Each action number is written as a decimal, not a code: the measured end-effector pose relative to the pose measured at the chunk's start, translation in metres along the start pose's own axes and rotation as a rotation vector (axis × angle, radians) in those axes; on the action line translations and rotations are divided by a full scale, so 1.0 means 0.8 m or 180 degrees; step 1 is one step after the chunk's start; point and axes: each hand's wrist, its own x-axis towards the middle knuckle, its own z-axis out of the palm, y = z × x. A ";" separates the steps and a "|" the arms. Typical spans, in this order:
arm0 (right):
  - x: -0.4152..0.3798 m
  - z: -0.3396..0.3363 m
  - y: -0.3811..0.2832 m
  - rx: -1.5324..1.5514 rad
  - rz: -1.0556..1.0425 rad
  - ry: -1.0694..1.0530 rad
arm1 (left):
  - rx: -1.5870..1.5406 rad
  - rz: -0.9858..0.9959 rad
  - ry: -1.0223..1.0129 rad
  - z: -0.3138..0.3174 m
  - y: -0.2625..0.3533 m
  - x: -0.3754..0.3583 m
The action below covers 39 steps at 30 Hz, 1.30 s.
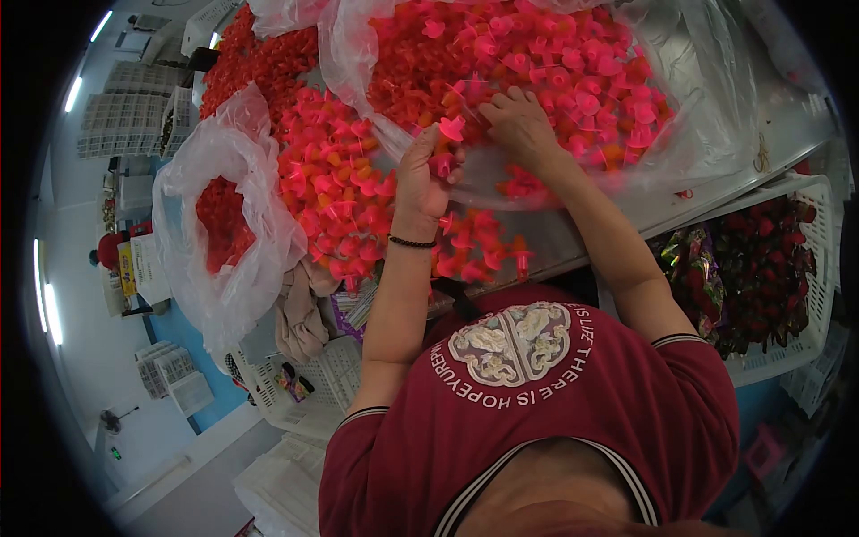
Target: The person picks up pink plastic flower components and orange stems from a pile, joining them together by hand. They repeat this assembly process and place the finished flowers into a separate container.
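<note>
The person's left hand (420, 174) sits near the middle of the view, its grip clamped on a small pink plastic piece (450, 128) pinched at the fingertips, with another seemingly tucked lower in the palm. At about two o'clock from it, the right hand (519, 125) lies curled on the heap of pink pieces inside a clear plastic bag (716, 98); whether its grip has closed on anything cannot be told, since the fingers sink into the pile. More pink and orange pieces (340, 179) spread across the desk (573, 237) at nine o'clock of the left hand. A second bag (192, 268) of red parts slumps further left. A white basket (819, 192) of dark foil-wrapped items stands at four o'clock. The pieces look light, stiff and slightly slick, probably best pinched by the narrow stem under the flared cap.
</note>
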 end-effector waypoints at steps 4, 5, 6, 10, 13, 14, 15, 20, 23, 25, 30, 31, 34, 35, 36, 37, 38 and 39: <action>0.002 -0.007 -0.021 -0.0156 0.0016 -0.0263 | -0.0118 -0.0100 -0.0125 -0.001 0.001 -0.001; 0.003 -0.007 -0.022 -0.0096 0.0101 -0.0292 | -0.0159 -0.0145 -0.0126 0.000 0.003 -0.003; 0.003 -0.005 -0.018 -0.0091 0.0105 -0.0285 | -0.0200 -0.0193 -0.0127 0.001 0.004 -0.005; 0.007 -0.023 -0.003 0.1575 0.0802 -0.0244 | -0.0360 -0.0178 -0.0221 -0.011 0.005 -0.007; 0.011 -0.039 -0.001 0.3911 0.1269 -0.0200 | -0.0714 -0.0288 -0.0290 -0.011 0.003 -0.008; 0.013 -0.040 -0.002 0.4987 0.1101 0.0028 | -0.0489 -0.0246 -0.0130 -0.007 0.003 -0.009; 0.013 -0.042 -0.006 0.4991 0.1103 0.0025 | -0.0262 -0.0204 0.0032 -0.001 0.002 -0.010; 0.009 -0.035 -0.016 0.5356 0.0958 -0.0093 | 0.0520 -0.0030 0.0598 0.021 -0.004 -0.016; 0.009 -0.037 -0.018 0.5053 0.1003 -0.0237 | 0.0711 0.0056 0.0735 0.025 -0.005 -0.017; 0.008 -0.033 -0.015 0.4967 0.1032 -0.0214 | 0.0709 0.0054 0.0725 0.025 -0.004 -0.018; 0.009 -0.025 -0.013 0.4744 0.0996 -0.0205 | 0.0712 0.0099 0.0861 0.023 -0.004 -0.018; 0.009 -0.022 -0.012 0.4554 0.0955 -0.0150 | 0.0712 0.0095 0.0865 0.023 -0.005 -0.019; 0.008 -0.025 -0.008 0.4191 0.0970 -0.0103 | 0.0772 0.0063 0.0867 0.028 -0.007 -0.022; 0.008 -0.028 -0.008 0.4026 0.1032 -0.0103 | 0.0816 0.0101 0.0764 0.030 -0.008 -0.024; 0.008 -0.033 -0.008 0.4027 0.1037 -0.0103 | 0.0860 0.0140 0.0662 0.031 -0.008 -0.025; 0.009 -0.039 -0.010 0.3921 0.1035 -0.0072 | 0.0863 0.0136 0.0663 0.030 -0.008 -0.026; 0.009 -0.042 -0.010 0.3816 0.1034 -0.0040 | 0.0976 0.0127 0.0476 0.028 -0.007 -0.026; 0.009 -0.043 -0.009 0.3820 0.1040 -0.0039 | 0.1089 0.0116 0.0289 0.026 -0.006 -0.027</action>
